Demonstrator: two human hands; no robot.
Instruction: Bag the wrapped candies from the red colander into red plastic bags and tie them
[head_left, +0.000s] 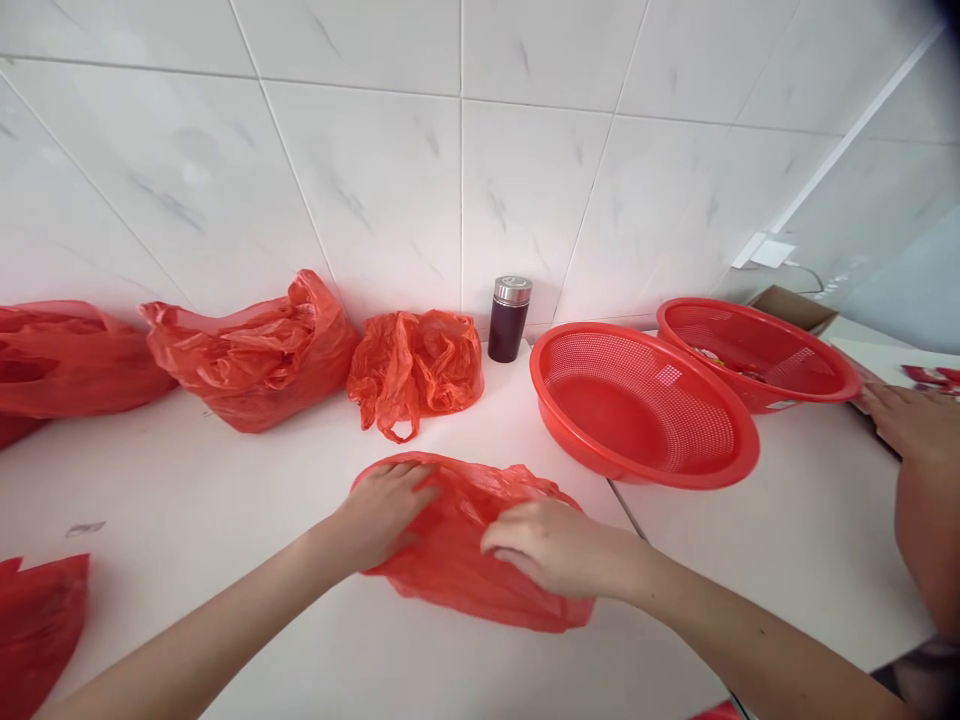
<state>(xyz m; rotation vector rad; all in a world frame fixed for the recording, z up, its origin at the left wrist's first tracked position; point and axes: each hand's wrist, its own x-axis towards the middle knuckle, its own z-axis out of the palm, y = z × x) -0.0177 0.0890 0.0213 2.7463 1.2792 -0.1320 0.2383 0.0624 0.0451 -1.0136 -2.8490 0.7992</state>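
A thin red plastic bag (465, 560) lies flattened and wrinkled on the white table in front of me. My left hand (390, 510) rests over its left side, fingers stretched out and slightly apart, with some motion blur. On the right part of the bag, my right hand (555, 545) has its fingers curled against the film, pinching a fold of it. Whether anything lies inside the bag cannot be made out. Just behind it sits a crumpled red plastic bag (420, 365) with a loop handle showing.
Fuller red bags (255, 360) line the tiled wall at left. A dark thermos (508, 320) with a silver lid stands upright at the wall. Two red colanders, the near one (637, 410) and the far one (757, 350), sit at right. Another person's hand (911, 415) is beside the far colander.
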